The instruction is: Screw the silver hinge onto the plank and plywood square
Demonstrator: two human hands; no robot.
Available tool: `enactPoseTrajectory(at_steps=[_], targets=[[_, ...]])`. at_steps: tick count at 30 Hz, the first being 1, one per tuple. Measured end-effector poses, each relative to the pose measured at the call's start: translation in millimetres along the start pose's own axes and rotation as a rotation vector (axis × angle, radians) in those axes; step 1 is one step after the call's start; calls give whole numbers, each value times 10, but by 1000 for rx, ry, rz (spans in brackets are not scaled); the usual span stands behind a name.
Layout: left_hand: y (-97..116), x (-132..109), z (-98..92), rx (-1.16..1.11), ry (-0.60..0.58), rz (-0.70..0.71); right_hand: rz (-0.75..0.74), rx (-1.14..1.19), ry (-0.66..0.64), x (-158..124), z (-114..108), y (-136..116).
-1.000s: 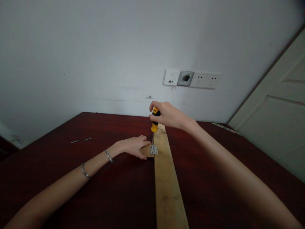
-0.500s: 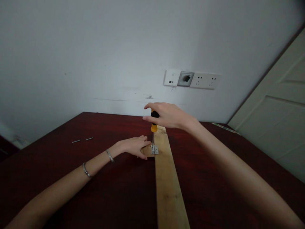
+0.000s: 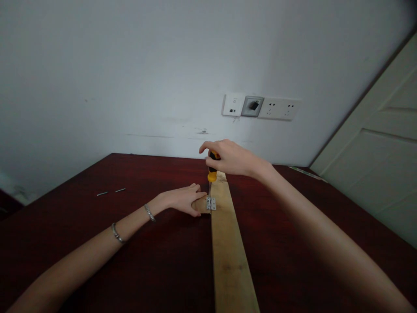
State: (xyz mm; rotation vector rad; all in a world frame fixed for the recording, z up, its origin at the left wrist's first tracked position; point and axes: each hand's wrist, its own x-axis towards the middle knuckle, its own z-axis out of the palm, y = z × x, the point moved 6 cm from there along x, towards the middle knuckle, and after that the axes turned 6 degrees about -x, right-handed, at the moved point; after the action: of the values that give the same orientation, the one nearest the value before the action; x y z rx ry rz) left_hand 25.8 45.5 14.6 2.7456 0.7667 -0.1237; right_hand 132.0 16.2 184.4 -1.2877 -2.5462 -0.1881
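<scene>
My right hand [image 3: 231,157] is closed round the yellow-and-black handle of a screwdriver [image 3: 212,176], index finger raised off it. The screwdriver stands nearly upright, its shaft reaching down to a small silver hinge [image 3: 211,203]. That hinge lies across the joint between a small wooden block [image 3: 201,206] and a long wooden plank [image 3: 230,243]. My left hand [image 3: 185,199] grips the block from the left, thumb at its near edge and fingers over its far side. Whether the tip sits in a screw is too small to tell.
Two thin metal pieces [image 3: 111,191], maybe drill bits or screws, lie on the dark red table [image 3: 156,261] at the left. Behind it rises a white wall with sockets [image 3: 278,108]. A pale strip [image 3: 306,174] lies at the back right, near a panelled door [image 3: 384,152].
My right hand's fingers have shifted slightly round the handle, and the thumb sits further right. The left hand, block and plank stay in place; the view has moved a little.
</scene>
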Motion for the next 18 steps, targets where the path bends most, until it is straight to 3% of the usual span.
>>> enactPoseTrajectory(at_steps=[6,18], targets=[[12,-4,-4,8,-10,-20,57,-80,21,-28,-25,44],[26,-3,-10,3,-1,-5,30,-113,21,-41,-14,37]])
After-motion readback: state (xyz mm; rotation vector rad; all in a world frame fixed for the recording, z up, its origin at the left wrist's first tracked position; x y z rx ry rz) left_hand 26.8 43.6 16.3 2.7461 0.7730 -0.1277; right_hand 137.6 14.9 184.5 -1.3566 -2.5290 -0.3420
